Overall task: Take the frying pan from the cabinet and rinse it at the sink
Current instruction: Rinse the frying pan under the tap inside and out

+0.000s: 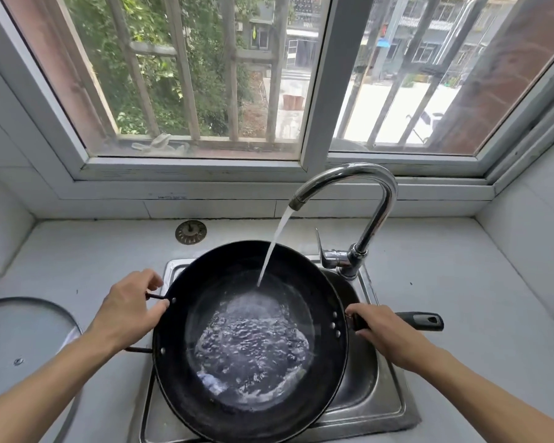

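— Both hands are on the frying pan (250,340), yes? I stand behind and see only the arms.

— Yes. His left hand (128,310) has its fingers curled around the small loop handle on the rim. His right hand (383,332) grips the long handle close to the pan, with the fingers closed around it.

— And the pan is where?

— It is held over the sink (384,401), a little tilted. Water is collecting in the bottom.

— So the rinsing step is in hand?

— I think so. Behind the pan, the faucet (365,199) is running and the water stream (274,244) falls inside. Next he must probably swirl and tip the water out, keeping a firm hold, because the pan gets heavier.

— Anything further back?

— A sink strainer (191,232) lies on the counter, then the window (317,91).
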Tool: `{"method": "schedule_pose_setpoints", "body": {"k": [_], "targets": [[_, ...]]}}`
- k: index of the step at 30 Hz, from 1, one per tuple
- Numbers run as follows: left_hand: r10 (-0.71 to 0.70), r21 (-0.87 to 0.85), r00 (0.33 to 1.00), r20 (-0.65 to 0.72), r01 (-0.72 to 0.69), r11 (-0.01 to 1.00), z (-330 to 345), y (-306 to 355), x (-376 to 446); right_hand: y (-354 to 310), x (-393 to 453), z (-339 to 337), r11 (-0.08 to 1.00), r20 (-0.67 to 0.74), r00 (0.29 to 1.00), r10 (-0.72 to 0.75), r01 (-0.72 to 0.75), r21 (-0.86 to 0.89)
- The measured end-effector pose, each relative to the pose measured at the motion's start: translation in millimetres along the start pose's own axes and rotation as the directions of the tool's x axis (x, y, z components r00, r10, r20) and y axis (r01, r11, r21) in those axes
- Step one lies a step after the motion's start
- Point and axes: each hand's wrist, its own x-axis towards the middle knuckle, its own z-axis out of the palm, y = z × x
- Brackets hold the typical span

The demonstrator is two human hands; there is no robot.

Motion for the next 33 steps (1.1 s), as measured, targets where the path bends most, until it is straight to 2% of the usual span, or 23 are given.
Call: {"method": "schedule_pose_setpoints", "body": {"k": [6,10,17,21,28,33], "targets": [[0.115,0.092,0.992,0.045,-0.119,0.989,-2,0,-10,2,0,11,0.997,-0.062,0.998,-0.03,0.025,-0.073],[0.164,0.149,0.986,0.037,-0.167,0.975,-4,3,-17,3,0,16,0.995,-0.056,0.998,-0.029,0.024,-0.095],[0.178,0.186,0.984,0.03,-0.18,0.966,-8,6,-26,3,1,20,0.997,-0.084,0.996,0.004,-0.01,-0.08],[0.195,0.278,0.98,0.027,-0.195,0.941,-12,13,-29,-10,4,8,1.0,-0.193,0.981,-0.009,0.005,-0.024],[0.153,0.295,0.988,0.016,-0.151,0.943,-17,23,-36,-41,46,-23,0.998,-0.359,0.932,-0.059,0.062,-0.002],[0.152,0.283,0.988,0.006,-0.148,0.948,-13,31,-48,-51,82,-27,0.994,-0.3,0.954,-0.017,-0.015,-0.104]]}}
